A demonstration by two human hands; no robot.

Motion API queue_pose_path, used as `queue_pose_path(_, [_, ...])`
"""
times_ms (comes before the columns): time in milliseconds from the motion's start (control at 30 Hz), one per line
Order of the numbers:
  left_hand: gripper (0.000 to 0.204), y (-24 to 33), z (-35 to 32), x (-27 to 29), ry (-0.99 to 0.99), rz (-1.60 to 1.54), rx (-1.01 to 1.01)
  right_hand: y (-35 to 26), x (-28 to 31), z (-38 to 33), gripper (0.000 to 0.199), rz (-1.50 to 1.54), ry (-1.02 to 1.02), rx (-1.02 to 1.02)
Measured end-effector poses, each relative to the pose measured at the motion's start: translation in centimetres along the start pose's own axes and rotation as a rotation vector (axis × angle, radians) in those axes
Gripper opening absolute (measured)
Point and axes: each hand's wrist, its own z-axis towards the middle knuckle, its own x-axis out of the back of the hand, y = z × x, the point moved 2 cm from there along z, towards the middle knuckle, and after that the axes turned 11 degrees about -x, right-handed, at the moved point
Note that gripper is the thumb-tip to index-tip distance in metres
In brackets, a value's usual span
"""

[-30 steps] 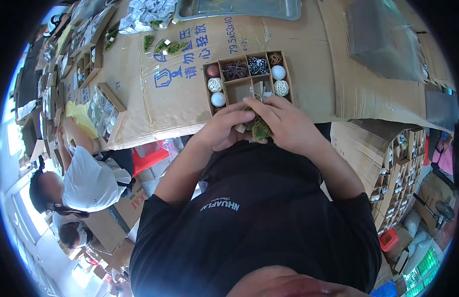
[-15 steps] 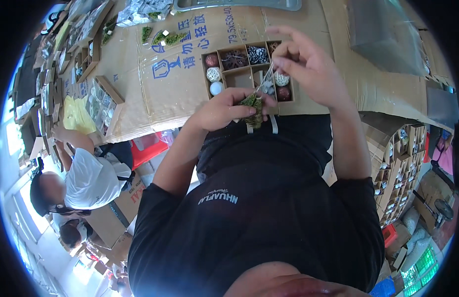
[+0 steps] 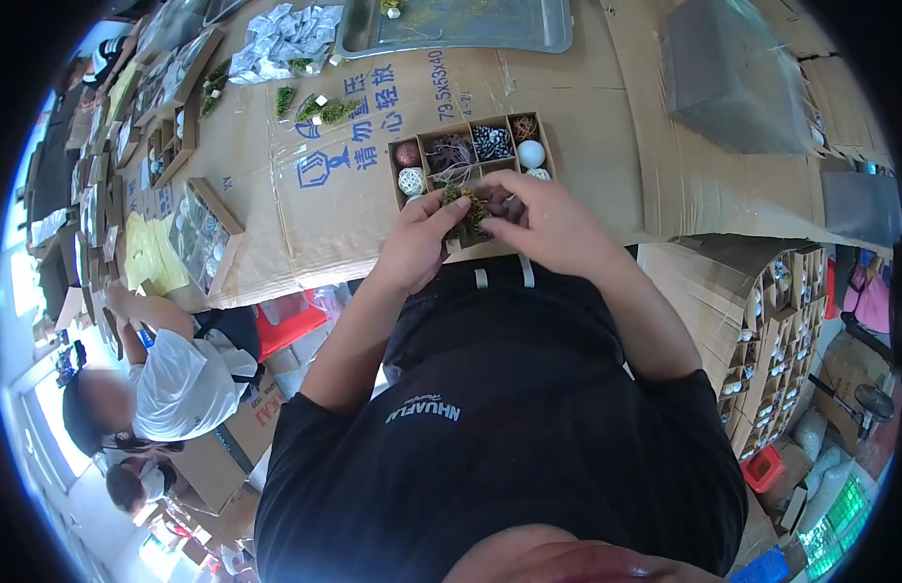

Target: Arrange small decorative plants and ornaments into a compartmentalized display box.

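Observation:
A small green moss ornament (image 3: 467, 208) with pale strings sits between my hands, over the near part of a divided cardboard box (image 3: 551, 148). My left hand (image 3: 415, 241) pinches it between thumb and fingers. From the other side, the curled fingers of my right hand (image 3: 553, 225) close on the same ornament. In the box's compartments are a dark red ball (image 3: 406, 154), a white woven ball (image 3: 411, 181), brown dried pieces (image 3: 448, 153), a white-tipped pine cone (image 3: 491, 143), a brown twig ball (image 3: 524, 128) and a pale smooth ball (image 3: 532, 154). My hands hide the near compartments.
Behind the box lies a metal tray (image 3: 451, 47). More moss pieces (image 3: 325, 112) and a heap of silvery packets (image 3: 288, 44) rest at the left. A clear plastic box (image 3: 728, 83) stands right. A co-worker in a white shirt (image 3: 179, 384) is at the left.
My right hand has come down and left from the strings to the moss ornament. The strings, pulled taut before, now lie loose. The whole view has shifted slightly.

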Motion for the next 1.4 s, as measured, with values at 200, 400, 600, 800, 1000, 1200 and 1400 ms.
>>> queue_pose_path(200, [0.03, 0.5, -1.2, 0.8, 0.026, -0.051, -0.025, -1.2, 0.8, 1.4, 0.036, -0.143, -0.06, 0.034])
queue_pose_path(400, [0.03, 2.2, -1.1, 1.6, 0.177, 0.213, -0.268, -1.5, 0.5, 5.9, 0.051, -0.081, 0.092, -0.15])
queue_pose_path(600, [0.026, 2.9, -0.9, 1.2, 0.056, 0.132, -0.43, -1.8, 1.4, 8.8, 0.064, -0.009, 0.325, 0.304])
queue_pose_path(800, [0.028, 3.7, -2.6, 4.6, 0.231, 0.663, -0.66, 1.5, 8.6, 13.8, 0.022, 0.008, 0.731, 0.178])
queue_pose_path(1000, [0.024, 1.0, -0.7, 12.4, 0.566, 1.048, -0.799, 8.2, 22.5, 22.3, 0.028, -0.637, 1.235, -0.176])
queue_pose_path(1200, [0.023, -1.0, -0.8, 15.3, 0.638, 1.044, -0.895, 7.8, 23.7, 23.5, 0.021, -0.586, 1.009, -0.099])
queue_pose_path(1400, [0.022, -0.8, -1.4, 14.4, 0.603, 1.079, -0.853, 0.9, 25.0, 17.9, 0.024, 0.029, 0.937, 0.144])
